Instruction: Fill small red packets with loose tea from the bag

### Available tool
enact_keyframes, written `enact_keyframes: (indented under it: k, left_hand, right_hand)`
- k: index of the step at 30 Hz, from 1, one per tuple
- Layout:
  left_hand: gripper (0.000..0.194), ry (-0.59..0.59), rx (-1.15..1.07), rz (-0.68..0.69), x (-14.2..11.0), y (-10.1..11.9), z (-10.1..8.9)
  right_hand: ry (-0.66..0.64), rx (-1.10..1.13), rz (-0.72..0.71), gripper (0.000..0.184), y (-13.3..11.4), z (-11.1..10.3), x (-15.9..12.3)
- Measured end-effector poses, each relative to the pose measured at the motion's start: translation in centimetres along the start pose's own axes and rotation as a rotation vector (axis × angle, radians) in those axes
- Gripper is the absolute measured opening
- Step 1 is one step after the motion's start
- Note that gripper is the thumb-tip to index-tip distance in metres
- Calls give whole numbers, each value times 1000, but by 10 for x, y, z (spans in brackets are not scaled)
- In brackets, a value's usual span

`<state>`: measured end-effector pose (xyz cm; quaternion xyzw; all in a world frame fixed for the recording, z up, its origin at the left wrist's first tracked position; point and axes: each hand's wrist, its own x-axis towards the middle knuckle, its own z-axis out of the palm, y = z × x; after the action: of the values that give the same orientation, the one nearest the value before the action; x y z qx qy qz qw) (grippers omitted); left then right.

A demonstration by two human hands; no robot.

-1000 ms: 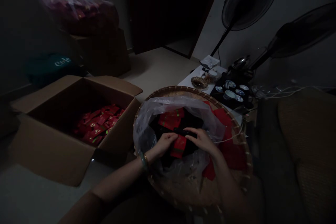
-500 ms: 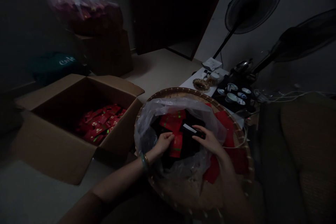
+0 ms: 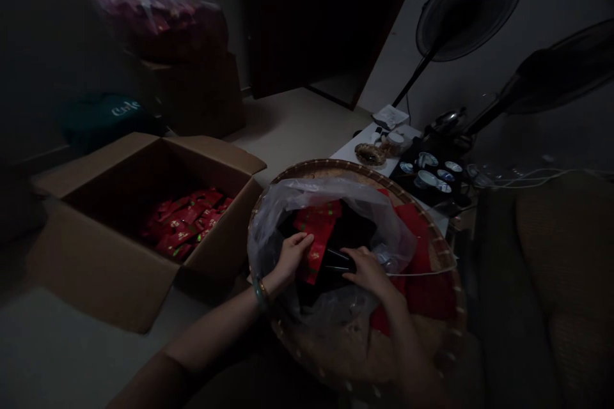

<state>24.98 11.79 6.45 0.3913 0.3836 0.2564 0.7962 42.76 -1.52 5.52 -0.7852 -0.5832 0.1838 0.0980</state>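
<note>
A round woven basket [image 3: 434,332] sits on my lap, with a clear plastic bag [image 3: 378,220] open inside it. The bag holds red packets [image 3: 316,220] and dark stuff. My left hand [image 3: 291,252] pinches a red packet [image 3: 314,259] at the bag's mouth. Just to the right, my right hand [image 3: 367,270] is curled around a dark scoop-like thing [image 3: 336,262] with thin bright edges, pushed down into the dark contents. More red packets [image 3: 429,291] lie in the basket outside the bag.
An open cardboard box [image 3: 96,268] with several red packets [image 3: 185,220] stands on the floor at left. Behind it are a box and a filled plastic bag [image 3: 158,16]. A low table with tea cups [image 3: 429,172] and two standing fans [image 3: 467,6] are at right.
My right hand has dropped lower and left, deeper into the bag with the dark thing. My left hand has tilted the red packet. The view has shifted slightly.
</note>
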Motion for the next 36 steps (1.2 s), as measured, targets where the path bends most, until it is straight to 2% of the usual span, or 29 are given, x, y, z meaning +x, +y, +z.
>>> enact_keyframes:
  k: [2,5,9,13,15,20,23,26,28,30,31,33,34,36]
  left_hand:
    - [35,2,-18,-12,-1,-2,1]
    - [31,-5,0,-3,-2,-6,2]
    - [25,-49,62,22,-3,-10,2]
    - [22,-83,74,19,-4,-10,-1]
    - [22,-94,69,-3,-6,-9,-2]
    - [32,-108,52,-52,-7,-7,-3]
    - [47,-130,-44,-141,-3,-7,-7]
    - [46,-80,-179,-169,2,-12,-13]
    - [36,-22,-226,-122,4,-15,-16]
    - [30,4,-233,-84,5,-15,-18]
    - [29,2,-228,-88,5,-14,-18]
    - [28,-19,-216,-132,5,-9,-19]
    - [28,-28,-211,-153,4,-6,-20]
    - [27,-29,-202,-173,3,-1,-20]
  right_hand:
    - [65,69,-26,48,-7,-1,0]
    - [198,285,-18,31,-27,-1,4]
    - [314,547,9,27,-57,5,15]
    - [395,630,48,28,-68,11,22]
    - [339,699,107,29,-68,13,21]
    - [63,990,240,35,-57,14,7]
    - [37,1062,272,38,-56,0,2]
    - [87,1150,264,38,-81,-29,10]
    - [82,1244,156,36,-112,-48,23]
    - [31,1335,-8,45,-141,-59,38]
    - [37,1347,-62,48,-151,-61,46]
    - [109,1241,-66,39,-154,-55,57]
    - [163,1107,-32,32,-148,-48,61]
    - [307,671,50,19,-126,-29,64]
